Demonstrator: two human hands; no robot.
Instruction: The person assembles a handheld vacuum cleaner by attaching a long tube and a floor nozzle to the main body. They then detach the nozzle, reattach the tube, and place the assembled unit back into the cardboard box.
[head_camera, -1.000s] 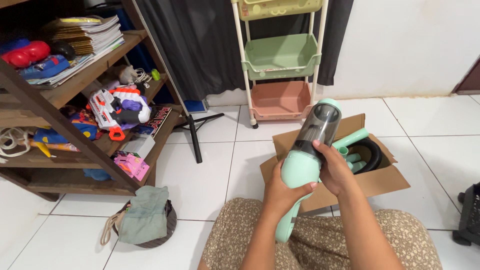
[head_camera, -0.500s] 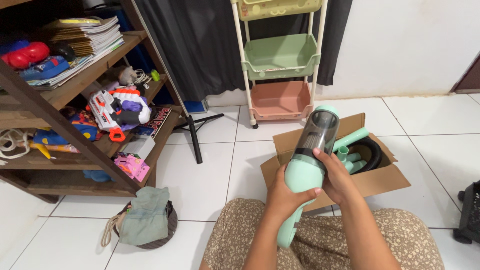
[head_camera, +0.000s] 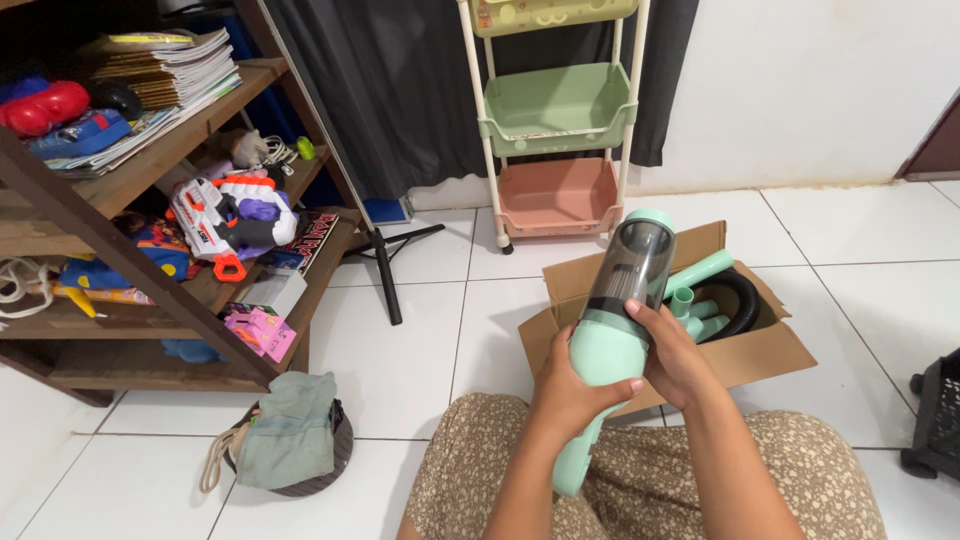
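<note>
Both hands clamp the mint handheld vacuum (head_camera: 612, 340) over the lap: left hand (head_camera: 572, 385) wraps its body from below to bear the weight, right hand (head_camera: 675, 355) grips at the dark clear cup's base, steadying it. Behind sits the open box (head_camera: 760, 350) with hose (head_camera: 735, 300) and nozzles.

Vacuum (head_camera: 610, 340) before box (head_camera: 760, 350); cart (head_camera: 555, 130) behind box; shelf (head_camera: 120, 300) left; hose (head_camera: 735, 295) in box.

open box (head_camera: 745, 350) ahead, bare tiles (head_camera: 400, 340) left
</note>
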